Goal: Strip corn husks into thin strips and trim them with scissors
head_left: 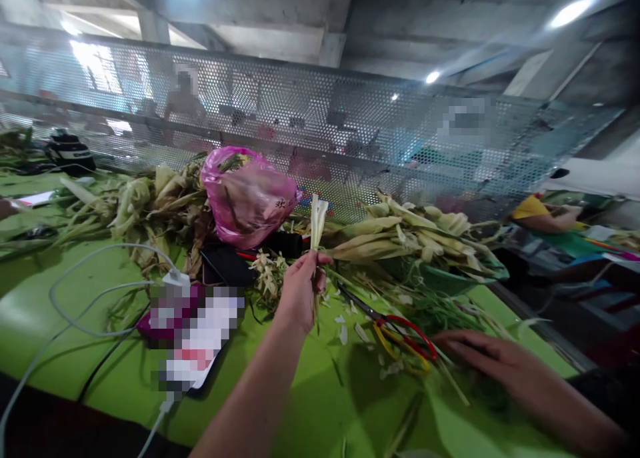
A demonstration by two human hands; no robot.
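I judge the pale stalk (319,225) wants a firm pinch low down to hold it upright. My left hand (300,288) is closed around its base at the frame's centre, tip pointing up. My right hand (480,355) lies flat with fingers spread at lower right, just beside the red-and-yellow scissors (400,331). A pink bag (247,195) and husk pile (150,205) sit behind on the green table (60,311).

Pink plastic bag (247,198) sits among a heap of leaf husks (135,201) at the back of the green table (40,318). White cable (120,246) loops on the left. Perforated metal screen (300,111) stands behind.
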